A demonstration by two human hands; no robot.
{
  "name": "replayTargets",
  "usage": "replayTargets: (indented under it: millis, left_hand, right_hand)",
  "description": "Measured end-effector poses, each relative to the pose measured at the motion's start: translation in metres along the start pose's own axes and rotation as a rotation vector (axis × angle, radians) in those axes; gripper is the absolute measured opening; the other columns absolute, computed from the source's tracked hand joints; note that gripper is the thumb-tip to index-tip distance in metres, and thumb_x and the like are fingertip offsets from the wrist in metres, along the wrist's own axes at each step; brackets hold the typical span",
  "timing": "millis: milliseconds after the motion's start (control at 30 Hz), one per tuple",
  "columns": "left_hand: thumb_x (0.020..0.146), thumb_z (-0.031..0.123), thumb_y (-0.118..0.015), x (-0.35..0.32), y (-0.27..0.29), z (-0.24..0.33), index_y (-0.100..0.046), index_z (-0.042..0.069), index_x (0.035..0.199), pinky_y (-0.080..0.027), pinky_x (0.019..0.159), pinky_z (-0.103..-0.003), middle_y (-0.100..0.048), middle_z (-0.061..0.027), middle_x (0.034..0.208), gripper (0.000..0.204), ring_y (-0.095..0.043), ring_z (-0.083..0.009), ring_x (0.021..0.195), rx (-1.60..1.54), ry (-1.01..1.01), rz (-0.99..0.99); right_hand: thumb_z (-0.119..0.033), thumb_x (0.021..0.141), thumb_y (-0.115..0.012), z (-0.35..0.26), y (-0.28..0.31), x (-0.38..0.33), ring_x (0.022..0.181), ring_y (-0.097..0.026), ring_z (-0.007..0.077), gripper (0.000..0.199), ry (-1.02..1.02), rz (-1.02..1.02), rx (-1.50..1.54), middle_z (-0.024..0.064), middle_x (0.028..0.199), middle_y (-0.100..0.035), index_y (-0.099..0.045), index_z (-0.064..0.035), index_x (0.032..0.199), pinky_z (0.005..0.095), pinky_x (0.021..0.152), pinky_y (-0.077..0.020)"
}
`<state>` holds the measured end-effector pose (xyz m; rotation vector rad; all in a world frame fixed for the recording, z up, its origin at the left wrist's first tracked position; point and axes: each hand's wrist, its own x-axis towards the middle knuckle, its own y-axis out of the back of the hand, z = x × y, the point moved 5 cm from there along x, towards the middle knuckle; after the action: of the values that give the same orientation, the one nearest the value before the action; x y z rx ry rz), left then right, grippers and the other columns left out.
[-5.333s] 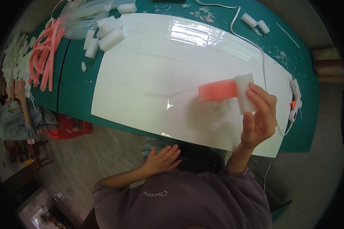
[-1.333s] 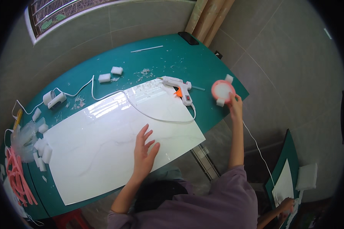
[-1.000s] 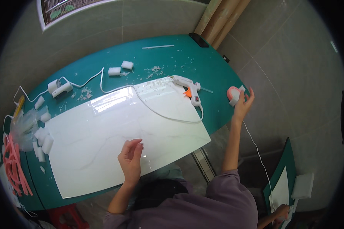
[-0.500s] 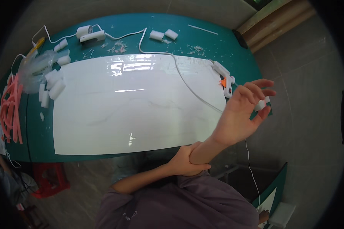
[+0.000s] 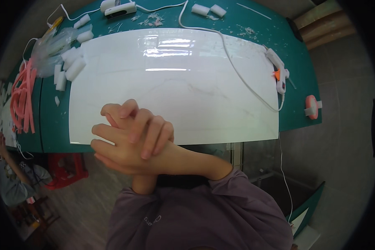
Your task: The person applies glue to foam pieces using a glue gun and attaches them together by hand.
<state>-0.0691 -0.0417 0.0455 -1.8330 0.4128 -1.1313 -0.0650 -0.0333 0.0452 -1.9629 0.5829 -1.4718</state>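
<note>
Both my hands are together over the near edge of a glossy white marble-patterned sheet. My left hand is closed over the back of my right hand near its wrist. The right hand's fingers point left, loosely bent and apart, with nothing seen in them. My left palm is mostly hidden. Right of the sheet lies a white glue gun with an orange trigger. Its white cable crosses the sheet. A pink tape roll sits near the table's right corner.
White foam blocks, a clear plastic bag and pink strips lie at the left of the green table. White scraps litter the back. A red stool stands lower left, near another person's arm.
My right hand has swung from the sheet's right edge to its lower left. My left hand has shifted from the right forearm to the right hand. The view has tilted.
</note>
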Motion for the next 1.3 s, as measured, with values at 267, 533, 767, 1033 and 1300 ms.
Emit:
replayTargets:
  millis: [267,533,767,1033,1300]
  left_hand:
    - [0.094,0.037,-0.034,-0.006,-0.008,0.074,-0.052,0.005,0.086,-0.038,0.040,-0.020,-0.044,-0.0030,0.051,0.038,-0.046,-0.0112,0.041,-0.093,-0.266,0.110]
    - [0.095,0.038,-0.028,-0.016,-0.030,0.124,-0.038,0.009,0.062,-0.030,0.035,-0.020,-0.032,0.0001,0.042,0.046,-0.032,-0.0081,0.033,0.340,-0.224,0.257]
    - [0.069,0.040,-0.066,-0.027,-0.075,0.049,-0.060,0.002,0.074,-0.043,0.056,-0.030,-0.055,-0.0061,0.066,0.039,-0.052,-0.0184,0.063,2.020,0.194,-0.238]
    - [0.055,0.030,-0.075,-0.091,-0.081,0.011,-0.065,0.013,0.082,-0.045,0.067,-0.035,-0.059,-0.0055,0.088,0.034,-0.054,-0.0204,0.080,2.384,0.178,-0.869]
    - [0.066,0.005,-0.060,-0.112,-0.052,0.002,-0.064,0.003,0.084,-0.046,0.065,-0.027,-0.060,-0.0070,0.089,0.018,-0.057,-0.0182,0.080,2.718,0.178,-0.494]
  right_hand:
    - [-0.005,0.077,-0.053,-0.023,-0.043,-0.024,0.090,-0.056,0.0159,0.015,-0.023,-0.909,-1.455,0.0034,0.103,-0.058,-0.064,-0.0073,0.087,0.0257,0.083,-0.0425]
    - [-0.012,0.079,-0.053,-0.048,-0.012,-0.070,0.116,-0.046,0.0191,0.021,-0.084,-1.161,-1.261,0.0054,0.124,-0.050,-0.059,-0.0071,0.099,0.0331,0.093,-0.0391]
    - [-0.012,0.077,-0.052,-0.025,0.015,-0.089,0.116,-0.043,0.0210,0.018,-0.906,-1.093,-0.731,0.0094,0.120,-0.051,-0.061,-0.0048,0.091,0.0331,0.095,-0.0363]
    - [-0.014,0.082,-0.053,-0.018,0.012,-0.093,0.107,-0.051,0.0262,0.019,-0.825,-0.888,-0.525,0.0122,0.118,-0.052,-0.058,-0.0043,0.098,0.0330,0.085,-0.0448]
    - [-0.016,0.082,-0.053,-0.005,0.026,-0.123,0.094,-0.056,0.0286,0.022,-1.225,-1.014,-0.447,0.0138,0.112,-0.057,-0.058,-0.0048,0.101,0.0347,0.078,-0.0457]
